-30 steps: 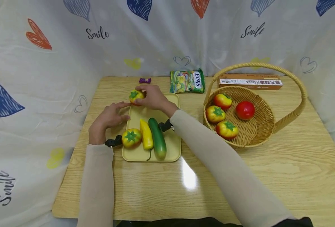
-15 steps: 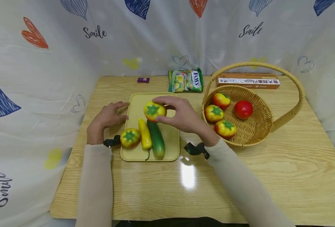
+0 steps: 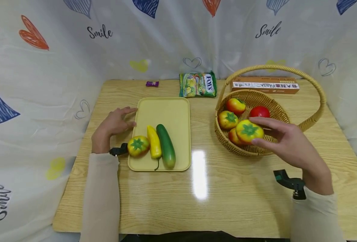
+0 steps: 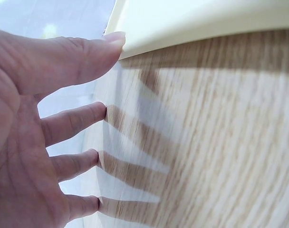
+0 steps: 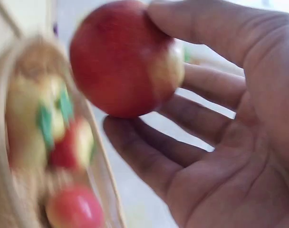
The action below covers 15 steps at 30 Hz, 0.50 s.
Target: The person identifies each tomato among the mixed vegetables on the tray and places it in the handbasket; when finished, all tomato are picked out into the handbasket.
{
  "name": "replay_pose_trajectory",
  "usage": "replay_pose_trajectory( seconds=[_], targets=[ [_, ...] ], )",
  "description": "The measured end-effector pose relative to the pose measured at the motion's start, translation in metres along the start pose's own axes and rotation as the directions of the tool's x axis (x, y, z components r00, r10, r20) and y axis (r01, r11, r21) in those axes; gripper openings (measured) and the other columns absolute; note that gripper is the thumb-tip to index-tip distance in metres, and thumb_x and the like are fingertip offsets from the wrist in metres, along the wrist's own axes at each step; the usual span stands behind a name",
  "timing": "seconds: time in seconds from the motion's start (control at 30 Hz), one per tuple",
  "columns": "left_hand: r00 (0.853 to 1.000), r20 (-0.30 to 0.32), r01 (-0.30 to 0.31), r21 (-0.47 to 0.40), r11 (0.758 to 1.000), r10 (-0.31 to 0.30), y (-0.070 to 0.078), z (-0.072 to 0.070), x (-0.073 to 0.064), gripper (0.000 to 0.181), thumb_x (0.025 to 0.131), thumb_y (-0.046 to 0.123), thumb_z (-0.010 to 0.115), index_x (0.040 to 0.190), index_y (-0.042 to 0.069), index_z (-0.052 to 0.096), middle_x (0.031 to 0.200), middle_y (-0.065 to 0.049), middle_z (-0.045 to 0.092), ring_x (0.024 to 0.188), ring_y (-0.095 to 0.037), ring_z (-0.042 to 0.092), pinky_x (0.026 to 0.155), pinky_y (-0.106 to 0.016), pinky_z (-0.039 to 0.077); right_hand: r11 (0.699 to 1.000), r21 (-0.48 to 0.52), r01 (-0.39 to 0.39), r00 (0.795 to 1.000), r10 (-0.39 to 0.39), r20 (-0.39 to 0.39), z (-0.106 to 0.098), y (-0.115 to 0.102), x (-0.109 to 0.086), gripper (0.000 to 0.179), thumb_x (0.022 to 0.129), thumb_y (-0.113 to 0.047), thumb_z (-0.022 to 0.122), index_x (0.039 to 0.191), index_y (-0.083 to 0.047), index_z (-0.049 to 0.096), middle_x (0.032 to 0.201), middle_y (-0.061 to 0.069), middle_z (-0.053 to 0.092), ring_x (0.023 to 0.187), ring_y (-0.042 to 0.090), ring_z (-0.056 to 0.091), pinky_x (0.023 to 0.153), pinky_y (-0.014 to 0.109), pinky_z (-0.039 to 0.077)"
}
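My right hand (image 3: 296, 148) holds a red-and-yellow toy fruit with a green star-shaped top (image 3: 249, 131) between thumb and fingers, over the front of the wicker basket (image 3: 229, 146). In the right wrist view, this fruit's red underside (image 5: 120, 61) shows close up. Inside the basket are more red-and-yellow fruits (image 3: 228, 120) and a red, round fruit (image 3: 260, 111), partly hidden by my hand. My left hand (image 3: 113, 123) rests at the left edge of the yellow tray (image 3: 163, 111), fingers spread. On the tray lie one similar fruit (image 3: 138, 146), a yellow chili pepper (image 3: 154, 143) and a green cucumber (image 3: 166, 146).
The basket's tall handle (image 3: 320, 101) arches over it. Behind stand a green candy bag (image 3: 197, 84) and a long brown pasta box (image 3: 266, 85). A small purple wrapped candy (image 3: 152, 84) lies at the table's back edge, before a printed curtain (image 3: 166, 43).
My right hand has lifted the red-and-yellow toy fruit from the tray's far-left corner and carried it right to above the basket. The left hand has stayed at the tray's edge.
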<state>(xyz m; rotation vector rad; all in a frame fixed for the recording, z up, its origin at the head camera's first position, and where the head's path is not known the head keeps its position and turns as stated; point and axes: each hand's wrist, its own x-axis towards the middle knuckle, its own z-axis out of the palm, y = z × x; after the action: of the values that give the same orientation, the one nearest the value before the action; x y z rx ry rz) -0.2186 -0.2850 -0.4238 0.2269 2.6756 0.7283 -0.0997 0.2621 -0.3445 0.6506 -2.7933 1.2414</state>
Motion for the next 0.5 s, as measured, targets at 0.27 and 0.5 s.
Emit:
replay_pose_trajectory(
  seconds=[0.27, 0.5],
  targets=[
    [1.000, 0.003, 0.014, -0.020, 1.000, -0.014, 0.001, 0.000, -0.002, 0.066, 0.096, 0.033, 0.068, 0.155, 0.025, 0.040, 0.165, -0.016, 0.026, 0.152, -0.052, 0.004, 0.118, -0.071, 0.012, 0.964, -0.212, -0.162, 0.983, 0.177, 0.051, -0.021, 0.023, -0.021, 0.048, 0.087, -0.026, 0.081, 0.132, -0.025, 0.067, 0.116, 0.007, 0.071, 0.090, -0.001, 0.065, 0.073, 0.006, 0.050],
    [1.000, 0.005, 0.022, -0.050, 0.999, -0.021, 0.005, 0.000, -0.005, 0.065, 0.096, 0.033, 0.067, 0.155, 0.025, 0.041, 0.166, -0.015, 0.025, 0.153, -0.049, 0.008, 0.119, -0.069, 0.015, 0.968, -0.161, -0.194, 0.966, 0.217, 0.143, -0.002, 0.028, -0.012, 0.048, 0.090, -0.035, 0.076, 0.136, -0.029, 0.064, 0.129, 0.006, 0.067, 0.106, 0.021, 0.068, 0.079, 0.010, 0.053]
  ],
)
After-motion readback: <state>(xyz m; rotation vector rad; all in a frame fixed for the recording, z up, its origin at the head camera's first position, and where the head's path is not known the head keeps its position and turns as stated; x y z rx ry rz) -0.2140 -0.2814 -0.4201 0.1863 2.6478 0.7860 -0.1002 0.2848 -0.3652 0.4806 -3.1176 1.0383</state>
